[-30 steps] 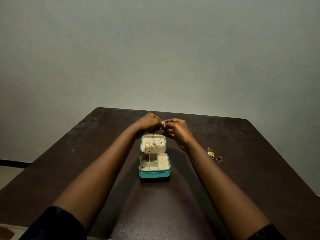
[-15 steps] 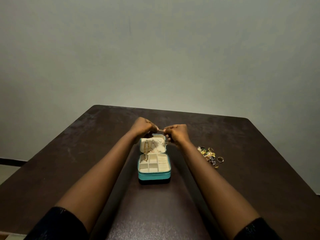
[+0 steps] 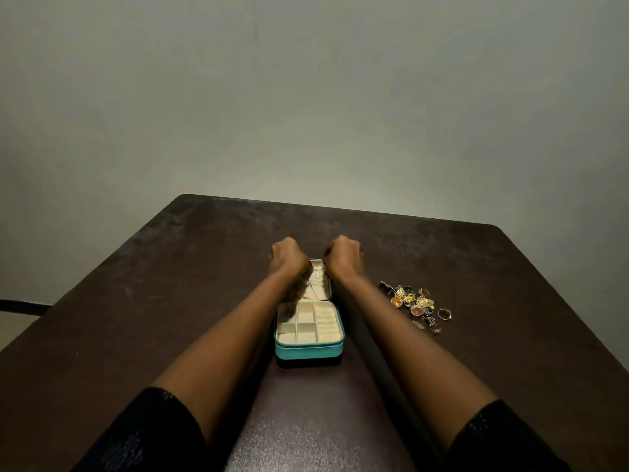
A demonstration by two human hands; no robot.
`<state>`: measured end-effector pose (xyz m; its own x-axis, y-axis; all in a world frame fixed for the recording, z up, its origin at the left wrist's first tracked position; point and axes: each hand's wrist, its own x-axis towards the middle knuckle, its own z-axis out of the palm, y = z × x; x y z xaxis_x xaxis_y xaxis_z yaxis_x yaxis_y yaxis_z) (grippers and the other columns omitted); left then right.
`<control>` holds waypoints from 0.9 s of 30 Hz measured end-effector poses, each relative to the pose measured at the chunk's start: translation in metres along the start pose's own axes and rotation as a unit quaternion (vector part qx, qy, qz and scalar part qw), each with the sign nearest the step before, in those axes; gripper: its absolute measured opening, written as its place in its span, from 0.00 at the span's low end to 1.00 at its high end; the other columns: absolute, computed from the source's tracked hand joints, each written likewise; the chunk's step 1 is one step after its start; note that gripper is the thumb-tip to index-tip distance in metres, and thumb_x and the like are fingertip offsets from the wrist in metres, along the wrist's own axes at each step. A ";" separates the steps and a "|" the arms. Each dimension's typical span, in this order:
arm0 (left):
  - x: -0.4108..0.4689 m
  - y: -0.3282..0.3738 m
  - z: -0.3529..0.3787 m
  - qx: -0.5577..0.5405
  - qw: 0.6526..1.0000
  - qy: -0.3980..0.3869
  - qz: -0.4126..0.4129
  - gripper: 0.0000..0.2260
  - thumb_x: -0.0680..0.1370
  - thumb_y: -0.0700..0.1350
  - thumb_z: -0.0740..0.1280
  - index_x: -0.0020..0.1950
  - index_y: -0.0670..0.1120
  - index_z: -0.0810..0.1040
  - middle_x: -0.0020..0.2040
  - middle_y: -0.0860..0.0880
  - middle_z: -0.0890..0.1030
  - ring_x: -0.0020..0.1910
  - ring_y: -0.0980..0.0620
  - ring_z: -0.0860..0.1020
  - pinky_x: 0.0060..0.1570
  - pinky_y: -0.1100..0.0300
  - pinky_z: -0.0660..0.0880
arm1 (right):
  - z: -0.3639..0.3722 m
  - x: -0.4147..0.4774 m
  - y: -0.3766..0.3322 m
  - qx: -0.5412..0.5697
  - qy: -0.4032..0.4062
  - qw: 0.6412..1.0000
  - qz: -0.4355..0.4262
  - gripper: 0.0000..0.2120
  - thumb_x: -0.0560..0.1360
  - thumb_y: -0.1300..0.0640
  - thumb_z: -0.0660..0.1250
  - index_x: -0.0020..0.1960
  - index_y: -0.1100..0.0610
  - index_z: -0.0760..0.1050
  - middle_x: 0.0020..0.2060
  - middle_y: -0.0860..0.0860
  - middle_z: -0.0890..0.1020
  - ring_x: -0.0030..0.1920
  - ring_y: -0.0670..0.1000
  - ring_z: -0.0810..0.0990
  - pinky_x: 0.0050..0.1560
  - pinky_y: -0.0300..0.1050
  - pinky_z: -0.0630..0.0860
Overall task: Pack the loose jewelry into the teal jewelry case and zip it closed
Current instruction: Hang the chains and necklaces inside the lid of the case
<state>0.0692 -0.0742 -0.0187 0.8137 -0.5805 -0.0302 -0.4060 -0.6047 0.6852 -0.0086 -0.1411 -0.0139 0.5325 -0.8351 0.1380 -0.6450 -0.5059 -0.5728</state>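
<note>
We are partway through the packing. The teal jewelry case [image 3: 308, 338] lies unzipped on the table [image 3: 170, 301] between our forearms, with its lid [image 3: 321, 284] standing up at the far side. Thin gold chains [image 3: 306, 295] hang against the cream lining of the lid, so we judge the necklaces to be in or nearly in. The divided compartments in the case's base look bare, though the one under our left forearm is shadowed and we cannot be sure of it.

Our left hand [image 3: 287, 257] sits at the lid's far left corner and our right hand [image 3: 343, 255] at its far right corner. Both are turned knuckles-up with the fingers curled away from us. We cannot tell whether they pinch a chain, hold the lid, or hold nothing.

Most of the work is ahead. The loose jewelry [image 3: 410, 301] lies in a heap on the table to the right of the case, well apart from it, and a single ring [image 3: 444, 314] lies just beyond the heap. All of that has to go into the base compartments, and then the lid must come down and the zip run round.
</note>
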 end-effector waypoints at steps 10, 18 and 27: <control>0.002 0.002 0.007 0.053 0.999 0.012 0.000 0.07 0.76 0.40 0.64 0.50 0.40 0.80 0.51 0.40 0.81 0.52 0.40 0.79 0.48 0.52 0.76 | -0.003 0.000 -0.006 -0.167 -0.101 0.976 -0.092 0.13 0.76 0.67 0.58 0.59 0.65 0.74 0.57 0.63 0.76 0.59 0.65 0.76 0.53 0.53 0.74; -0.006 -0.001 0.004 0.094 0.992 -0.011 0.082 0.08 0.76 0.42 0.66 0.52 0.48 0.82 0.52 0.42 0.82 0.54 0.42 0.79 0.46 0.54 0.73 | -0.007 0.003 -0.007 -0.182 -0.138 0.971 -0.075 0.13 0.76 0.64 0.59 0.60 0.64 0.74 0.59 0.62 0.76 0.59 0.64 0.76 0.55 0.53 0.74; -0.014 0.005 0.003 0.174 0.974 -0.040 0.140 0.09 0.74 0.43 0.66 0.52 0.45 0.82 0.52 0.40 0.80 0.53 0.38 0.78 0.43 0.54 0.71 | -0.013 0.004 -0.003 -0.134 -0.185 0.971 -0.066 0.12 0.75 0.60 0.62 0.56 0.65 0.76 0.56 0.63 0.78 0.54 0.62 0.79 0.53 0.53 0.78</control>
<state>0.0545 -0.0706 -0.0170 0.6212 -0.7816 0.0562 -0.7354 -0.5567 0.3863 -0.0112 -0.1459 -0.0012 0.7490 -0.6490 -0.1331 -0.6506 -0.6827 -0.3326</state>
